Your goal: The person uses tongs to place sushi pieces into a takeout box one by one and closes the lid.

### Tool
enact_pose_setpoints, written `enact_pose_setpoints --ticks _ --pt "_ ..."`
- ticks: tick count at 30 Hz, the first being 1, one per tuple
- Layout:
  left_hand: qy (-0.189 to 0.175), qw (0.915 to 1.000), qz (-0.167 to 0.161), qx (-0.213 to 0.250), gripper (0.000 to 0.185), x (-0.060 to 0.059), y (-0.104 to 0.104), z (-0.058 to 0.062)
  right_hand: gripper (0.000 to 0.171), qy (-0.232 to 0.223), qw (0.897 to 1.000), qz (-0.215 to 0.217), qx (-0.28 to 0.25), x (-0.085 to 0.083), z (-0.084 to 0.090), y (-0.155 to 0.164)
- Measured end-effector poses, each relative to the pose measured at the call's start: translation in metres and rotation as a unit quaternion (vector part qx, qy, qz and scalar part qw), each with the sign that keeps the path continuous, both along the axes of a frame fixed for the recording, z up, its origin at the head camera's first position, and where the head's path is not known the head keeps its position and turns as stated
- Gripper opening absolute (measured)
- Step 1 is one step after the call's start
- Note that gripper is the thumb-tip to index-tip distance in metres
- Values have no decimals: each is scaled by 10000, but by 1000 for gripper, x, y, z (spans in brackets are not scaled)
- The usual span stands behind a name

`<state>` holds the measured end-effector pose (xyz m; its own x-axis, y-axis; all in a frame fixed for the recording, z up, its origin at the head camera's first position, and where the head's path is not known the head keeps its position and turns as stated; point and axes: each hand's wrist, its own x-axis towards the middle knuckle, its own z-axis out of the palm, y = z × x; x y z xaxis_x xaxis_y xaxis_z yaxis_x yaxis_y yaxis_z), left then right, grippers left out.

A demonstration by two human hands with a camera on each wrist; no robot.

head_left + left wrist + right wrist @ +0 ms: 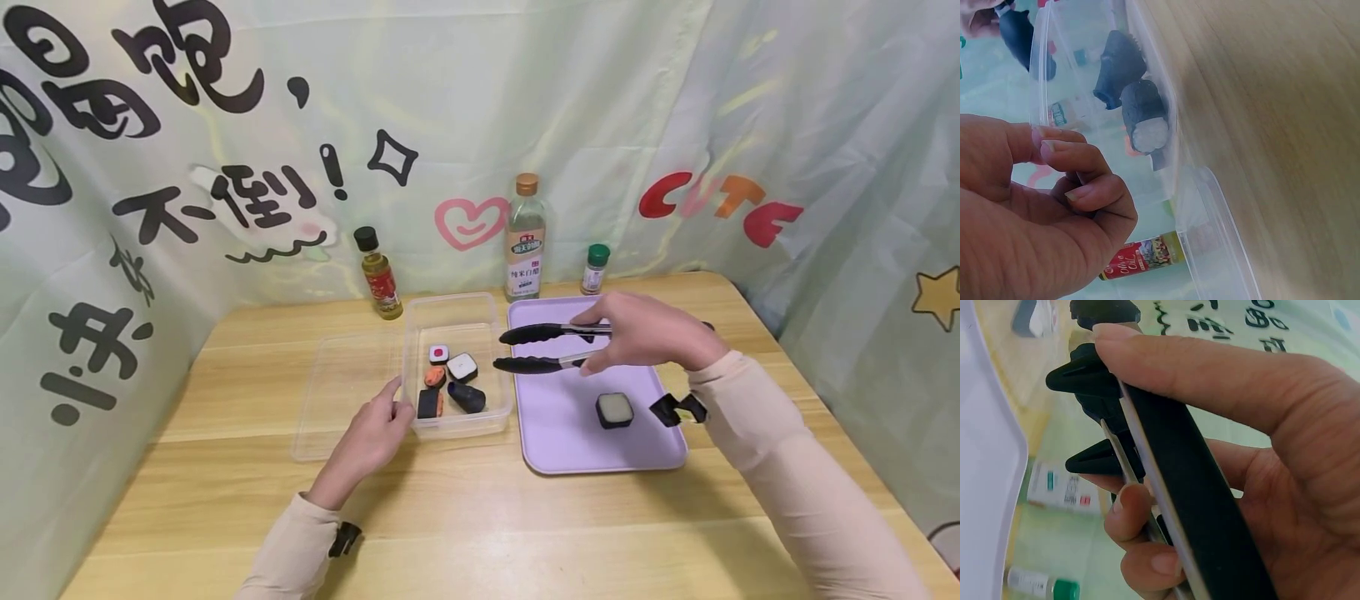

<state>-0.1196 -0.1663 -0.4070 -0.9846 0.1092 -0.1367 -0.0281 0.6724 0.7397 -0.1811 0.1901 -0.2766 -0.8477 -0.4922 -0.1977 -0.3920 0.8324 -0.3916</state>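
My left hand (pixel 375 429) pinches the left wall of a clear plastic container (pixel 457 427) between thumb and forefinger, the other fingers curled in. Inside the container lie several toy sushi pieces: a white-topped roll (pixel 462 367), a small roll with a red centre (pixel 438 355), an orange-topped piece (pixel 435 377), a black-wrapped piece (pixel 429 404) and a dark cone-like piece (pixel 468 397). My right hand (pixel 637 333) grips black-tipped tongs (pixel 536 333), their tips spread with nothing between them, over the lilac tray's left edge. On that tray (pixel 570 446) sits a square sushi roll (pixel 615 410).
A clear lid (pixel 330 408) lies left of the container. Along the back stand an olive oil bottle (pixel 381 279), a tall vinegar bottle (pixel 525 250) and a small green-capped jar (pixel 595 268). Behind them hangs a printed curtain (pixel 600 100).
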Motion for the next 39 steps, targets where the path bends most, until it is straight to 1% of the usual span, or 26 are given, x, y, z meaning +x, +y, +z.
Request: enact_pose_setpoints --ticks 5,9,12,16,20,24,29,34,39 --pt "-20 10000 23 45 60 0 0 -1 65 36 9996 -147 -220 9 -5 24" --pt "-45 9999 30 85 60 1 0 -1 67 -13 9989 -298 -370 18 -14 44" --pt "-36 10000 4 45 60 1 0 -1 68 -160 9973 -477 -527 26 -25 58" --pt "71 10000 -66 -8 59 1 0 -1 69 -211 9945 -658 -785 37 -44 76" --pt "154 9998 -110 6 58 0 0 -1 71 -169 9921 -746 -997 46 -59 90" --pt "125 9999 -96 12 58 0 -1 -1 72 -226 9893 -918 -1108 55 -72 100" --pt "95 9999 -84 13 59 1 -1 -1 75 -383 9847 -1111 -1285 63 -82 108" --pt "83 9999 -79 15 60 0 -1 -1 76 -428 9815 -1217 -1415 69 -90 114" --pt "52 10000 -73 28 60 0 -2 -1 78 -481 9782 -1339 -1511 72 -94 117"
